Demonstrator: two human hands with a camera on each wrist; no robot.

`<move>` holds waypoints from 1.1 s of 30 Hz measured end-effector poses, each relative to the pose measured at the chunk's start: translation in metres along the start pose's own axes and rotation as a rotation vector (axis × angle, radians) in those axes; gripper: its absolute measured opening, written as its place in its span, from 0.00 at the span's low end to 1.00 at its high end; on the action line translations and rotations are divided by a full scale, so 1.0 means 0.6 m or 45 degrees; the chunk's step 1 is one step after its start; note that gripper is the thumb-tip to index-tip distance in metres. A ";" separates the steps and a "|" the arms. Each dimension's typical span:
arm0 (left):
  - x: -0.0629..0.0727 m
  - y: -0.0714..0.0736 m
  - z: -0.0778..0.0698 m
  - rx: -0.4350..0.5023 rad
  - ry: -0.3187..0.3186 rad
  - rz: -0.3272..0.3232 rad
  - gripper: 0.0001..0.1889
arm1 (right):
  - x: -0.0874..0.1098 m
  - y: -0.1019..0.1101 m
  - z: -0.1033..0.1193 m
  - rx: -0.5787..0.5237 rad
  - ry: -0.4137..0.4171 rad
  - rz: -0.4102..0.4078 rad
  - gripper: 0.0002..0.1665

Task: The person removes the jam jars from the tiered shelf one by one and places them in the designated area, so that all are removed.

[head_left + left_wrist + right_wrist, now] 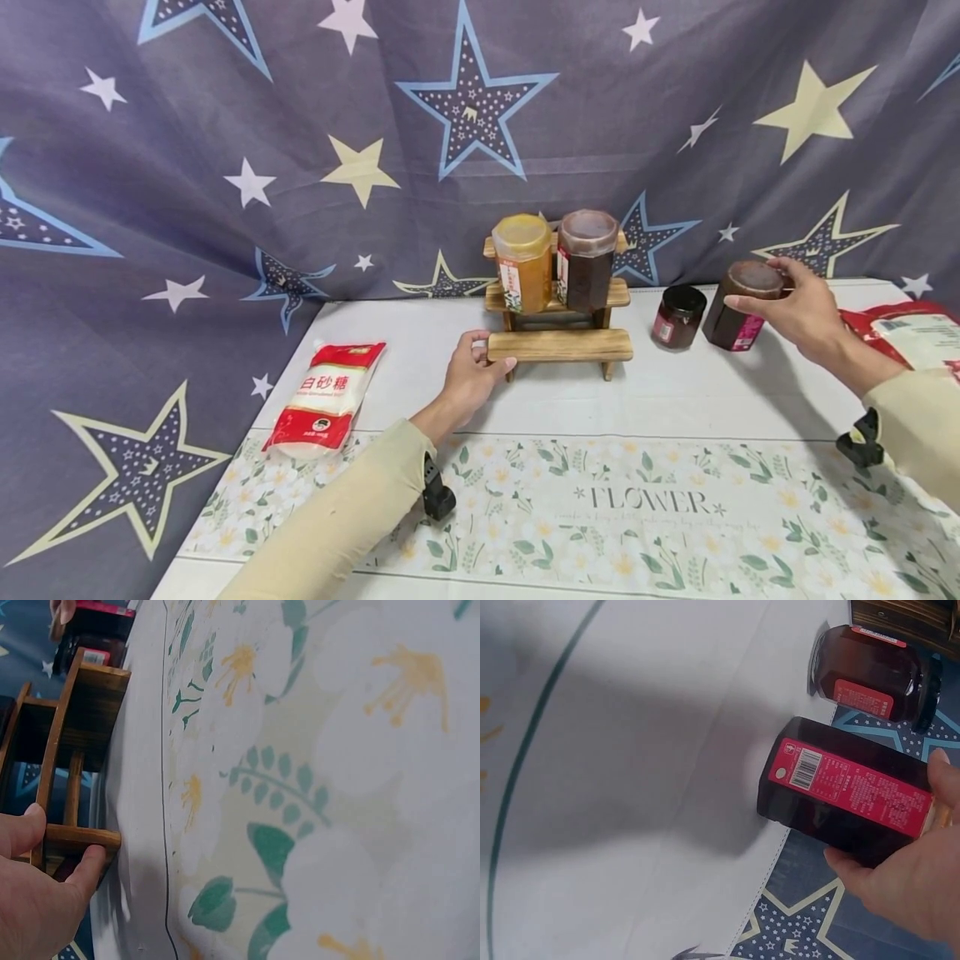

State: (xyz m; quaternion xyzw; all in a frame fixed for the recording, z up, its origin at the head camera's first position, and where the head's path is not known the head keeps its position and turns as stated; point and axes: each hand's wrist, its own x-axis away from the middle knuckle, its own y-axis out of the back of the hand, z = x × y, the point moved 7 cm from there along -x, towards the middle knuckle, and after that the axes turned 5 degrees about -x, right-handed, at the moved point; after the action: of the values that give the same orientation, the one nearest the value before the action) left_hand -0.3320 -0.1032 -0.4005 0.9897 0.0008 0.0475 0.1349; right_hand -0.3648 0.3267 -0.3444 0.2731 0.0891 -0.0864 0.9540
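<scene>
My left hand (468, 379) grips the left end of the lowest step of a small stepped wooden rack (558, 346), thumb in front; the left wrist view shows thumb and finger on the end of that board (82, 837). On the rack's middle step stand an amber honey jar (525, 275) with a yellow lid and a dark jar (588, 271). To the right, my right hand (806, 312) holds a tall dark jar (731, 321) around its lid. A pink label with a barcode (806, 769) faces the right wrist view. Left of it stands a small black-lidded jar (678, 321).
A red and white bag of white sugar (326, 392) lies at the table's left. Another red and white bag (918, 333) lies at the right edge, behind my forearm. A star-patterned curtain (420, 208) hangs directly behind the table. A floral runner (600, 533) crosses the front.
</scene>
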 end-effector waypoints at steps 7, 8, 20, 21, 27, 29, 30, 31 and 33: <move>-0.001 0.001 0.001 0.012 0.001 0.008 0.31 | -0.005 -0.001 0.005 0.029 -0.013 0.078 0.56; -0.001 0.001 0.001 0.016 0.004 0.008 0.31 | -0.007 0.000 0.006 0.039 -0.019 0.092 0.56; 0.000 0.001 0.000 0.000 0.005 -0.002 0.31 | -0.033 0.016 0.090 -0.023 0.001 0.065 0.56; 0.000 0.001 -0.001 -0.006 0.002 -0.001 0.31 | -0.034 0.015 0.100 -0.031 0.010 0.054 0.56; 0.001 0.000 -0.001 -0.011 0.001 -0.001 0.31 | -0.027 -0.022 0.163 -0.071 0.076 0.103 0.55; 0.000 0.000 -0.001 -0.014 0.001 -0.002 0.31 | -0.020 -0.040 0.183 -0.071 0.104 0.133 0.55; 0.000 0.000 -0.001 -0.018 0.002 -0.005 0.31 | -0.017 -0.048 0.193 -0.074 0.123 0.147 0.55; 0.000 0.000 -0.001 -0.022 0.002 -0.006 0.31 | -0.014 -0.056 0.203 -0.076 0.140 0.159 0.56; 0.000 0.000 -0.001 -0.029 0.000 -0.007 0.31 | -0.008 -0.071 0.218 -0.084 0.164 0.184 0.57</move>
State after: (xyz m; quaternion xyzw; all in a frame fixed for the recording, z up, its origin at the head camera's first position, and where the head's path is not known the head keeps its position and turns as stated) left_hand -0.3319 -0.1029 -0.3998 0.9881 0.0029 0.0473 0.1462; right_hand -0.3625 0.2217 -0.2556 0.2524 0.1331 0.0034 0.9584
